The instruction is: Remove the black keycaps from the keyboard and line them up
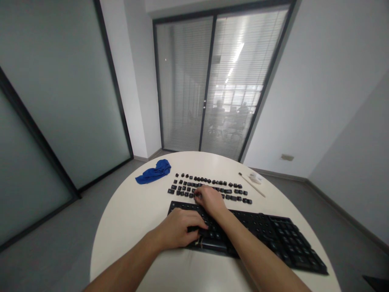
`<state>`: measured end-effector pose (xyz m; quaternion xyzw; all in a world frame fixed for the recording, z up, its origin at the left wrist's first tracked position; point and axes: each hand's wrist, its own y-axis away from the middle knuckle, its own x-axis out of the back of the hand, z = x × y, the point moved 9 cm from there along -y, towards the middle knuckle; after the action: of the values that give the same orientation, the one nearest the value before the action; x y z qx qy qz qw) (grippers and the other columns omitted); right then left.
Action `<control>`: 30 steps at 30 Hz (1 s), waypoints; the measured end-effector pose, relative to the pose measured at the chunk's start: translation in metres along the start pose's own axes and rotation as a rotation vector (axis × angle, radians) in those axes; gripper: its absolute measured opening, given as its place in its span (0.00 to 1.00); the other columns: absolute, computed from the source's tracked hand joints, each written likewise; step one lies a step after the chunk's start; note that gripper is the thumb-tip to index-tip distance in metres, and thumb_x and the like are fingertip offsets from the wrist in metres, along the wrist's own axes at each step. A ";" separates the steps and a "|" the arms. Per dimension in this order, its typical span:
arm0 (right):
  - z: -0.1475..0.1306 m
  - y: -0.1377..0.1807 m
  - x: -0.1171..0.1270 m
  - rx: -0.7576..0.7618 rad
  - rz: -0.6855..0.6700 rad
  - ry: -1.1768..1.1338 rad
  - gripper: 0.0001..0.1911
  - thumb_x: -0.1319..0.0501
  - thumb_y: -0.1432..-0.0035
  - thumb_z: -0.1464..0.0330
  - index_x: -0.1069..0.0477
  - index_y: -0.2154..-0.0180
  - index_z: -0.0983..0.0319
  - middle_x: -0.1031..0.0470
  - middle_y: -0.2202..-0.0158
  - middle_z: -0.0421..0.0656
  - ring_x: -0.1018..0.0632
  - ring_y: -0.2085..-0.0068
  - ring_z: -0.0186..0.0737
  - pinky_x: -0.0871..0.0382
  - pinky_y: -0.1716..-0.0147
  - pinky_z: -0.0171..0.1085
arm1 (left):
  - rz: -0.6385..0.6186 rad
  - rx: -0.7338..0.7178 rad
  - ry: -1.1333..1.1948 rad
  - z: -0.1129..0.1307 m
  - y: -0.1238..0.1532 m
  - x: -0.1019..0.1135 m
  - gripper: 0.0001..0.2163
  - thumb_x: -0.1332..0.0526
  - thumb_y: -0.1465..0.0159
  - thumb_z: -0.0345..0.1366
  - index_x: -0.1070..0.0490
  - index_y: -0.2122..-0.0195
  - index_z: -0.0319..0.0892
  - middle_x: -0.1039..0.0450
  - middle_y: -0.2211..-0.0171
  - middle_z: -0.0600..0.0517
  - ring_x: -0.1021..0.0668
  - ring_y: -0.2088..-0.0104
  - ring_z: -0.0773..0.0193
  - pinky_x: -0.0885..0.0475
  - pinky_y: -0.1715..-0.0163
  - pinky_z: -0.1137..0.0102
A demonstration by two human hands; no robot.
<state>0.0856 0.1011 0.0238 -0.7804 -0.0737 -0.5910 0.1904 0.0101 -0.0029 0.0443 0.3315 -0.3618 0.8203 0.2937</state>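
A black keyboard (pixel 273 235) lies across the near part of a round white table (pixel 127 211). Beyond it, several loose black keycaps (pixel 219 185) are laid out in rows. My left hand (pixel 179 229) rests on the keyboard's left end with its fingers curled down onto the keys. My right hand (pixel 209 200) reaches over the keyboard's far edge to the nearest row of keycaps, fingers bent and pinched at a cap; what it holds is hidden.
A crumpled blue cloth (pixel 154 171) lies at the table's far left. A thin wooden stick (pixel 251 184) and a small clear wrapper (pixel 254 177) sit at the far right. Glass doors with blinds stand behind the table.
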 end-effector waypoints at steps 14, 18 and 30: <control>0.005 0.037 0.047 0.193 -0.139 -0.261 0.17 0.36 0.45 0.58 0.24 0.55 0.57 0.22 0.57 0.44 0.24 0.55 0.45 0.34 0.53 0.39 | 0.053 0.081 -0.037 -0.013 0.001 0.002 0.12 0.40 0.39 0.26 0.24 0.56 0.45 0.20 0.59 0.52 0.20 0.60 0.62 0.27 0.57 0.69; 0.014 0.076 0.043 0.286 -0.350 -0.365 0.43 0.27 0.63 0.51 0.31 0.44 0.56 0.35 0.39 0.48 0.36 0.39 0.54 0.46 0.38 0.48 | 0.115 0.161 -0.051 -0.020 -0.001 0.006 0.08 0.42 0.34 0.33 0.25 0.57 0.45 0.20 0.59 0.52 0.20 0.59 0.62 0.28 0.56 0.68; 0.002 0.091 0.010 0.278 -0.392 -0.395 0.50 0.32 0.55 0.49 0.46 0.35 0.55 0.53 0.31 0.49 0.51 0.32 0.57 0.62 0.35 0.56 | 0.315 0.454 0.047 -0.045 0.000 0.020 0.10 0.46 0.32 0.38 0.33 0.69 0.42 0.23 0.71 0.51 0.22 0.70 0.60 0.30 0.67 0.69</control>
<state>0.1216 0.0170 0.0138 -0.8175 -0.3386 -0.4377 0.1595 -0.0169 0.0369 0.0361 0.3095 -0.2091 0.9234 0.0889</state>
